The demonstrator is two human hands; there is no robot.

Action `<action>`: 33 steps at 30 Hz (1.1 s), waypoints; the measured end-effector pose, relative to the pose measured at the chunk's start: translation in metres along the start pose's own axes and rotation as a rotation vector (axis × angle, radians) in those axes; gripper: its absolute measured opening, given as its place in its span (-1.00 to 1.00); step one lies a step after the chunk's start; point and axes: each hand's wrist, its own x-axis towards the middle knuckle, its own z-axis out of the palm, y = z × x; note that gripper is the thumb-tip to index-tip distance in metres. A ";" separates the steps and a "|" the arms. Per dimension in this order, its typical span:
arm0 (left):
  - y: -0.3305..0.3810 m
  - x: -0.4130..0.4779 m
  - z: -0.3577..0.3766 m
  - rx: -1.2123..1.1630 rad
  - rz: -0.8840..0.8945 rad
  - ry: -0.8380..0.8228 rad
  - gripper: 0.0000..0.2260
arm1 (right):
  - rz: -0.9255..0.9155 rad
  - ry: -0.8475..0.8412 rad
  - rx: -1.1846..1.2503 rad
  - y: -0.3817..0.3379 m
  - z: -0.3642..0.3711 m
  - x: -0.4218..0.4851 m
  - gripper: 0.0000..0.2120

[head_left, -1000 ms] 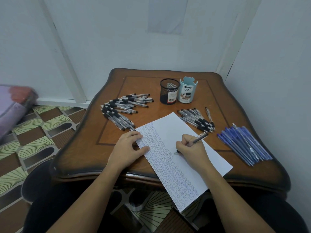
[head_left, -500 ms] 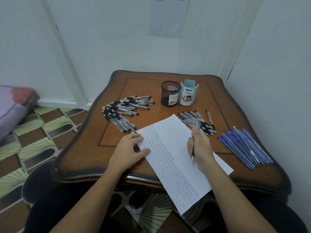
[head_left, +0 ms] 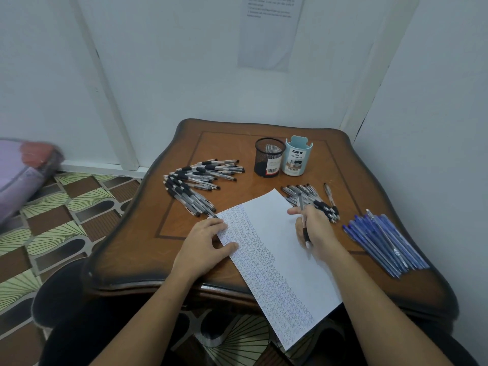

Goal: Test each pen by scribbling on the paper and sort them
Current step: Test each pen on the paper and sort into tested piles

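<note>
Wooden table in a room corner; white paper lies slantwise on it, the near end hanging over the table's front edge; the sheet's left half is filled with rows of small scribbles, the right half blank; left hand rests flat on the sheet's left edge, fingers relaxed and loosely spread, thumb on the scribbled part, gripping nothing; right hand sits over the sheet's right edge, fingers curled round one pen with a black grip; the writing tip points back toward the person, low over the blank part, and contact with the sheet cannot be told; its other end points toward the far side of the table; fanned heap of black-grip pens lies left of the sheet's far corner, nearest ones just beside the left fingertips; smaller black-grip pile lies right of that corner, partly hidden by the right hand; a single pen lies just beside that pile; blue pens grouped near the right edge, apart from the rest; black mesh cup and pale blue organizer stand upright side by side beyond the sheet; printed notice on the wall, text too small to read.
</note>
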 end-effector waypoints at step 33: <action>-0.003 -0.002 -0.001 -0.001 0.034 0.032 -0.50 | -0.430 -0.251 -0.733 -0.039 0.157 0.050 -0.85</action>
